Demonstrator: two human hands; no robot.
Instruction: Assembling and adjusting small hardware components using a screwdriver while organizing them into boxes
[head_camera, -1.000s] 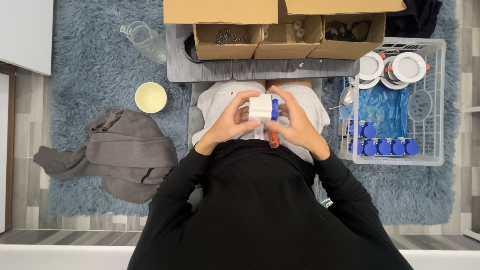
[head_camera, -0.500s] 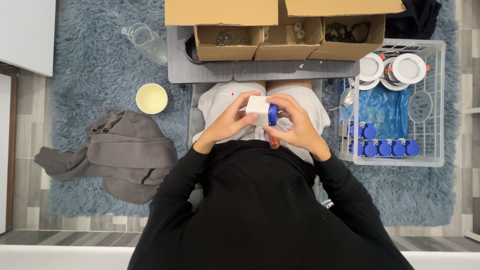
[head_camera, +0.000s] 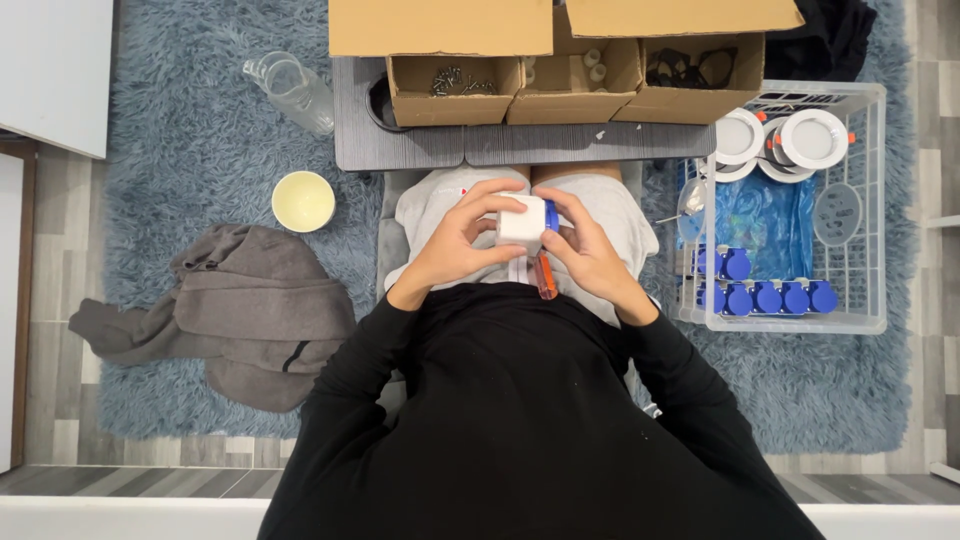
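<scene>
Fingers of the left hand (head_camera: 455, 250) and right hand (head_camera: 590, 255) stay closed around a small white block with a blue cap (head_camera: 527, 220), held over the lap, now turned slightly; an orange-handled tool (head_camera: 545, 277) hangs beneath it.

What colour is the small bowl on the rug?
Pale yellow: the small bowl shows best in the head view.

Orange-handled tool (head_camera: 545, 277) mostly behind right hand (head_camera: 590, 255); small box parts (head_camera: 455, 80) indistinct
</scene>
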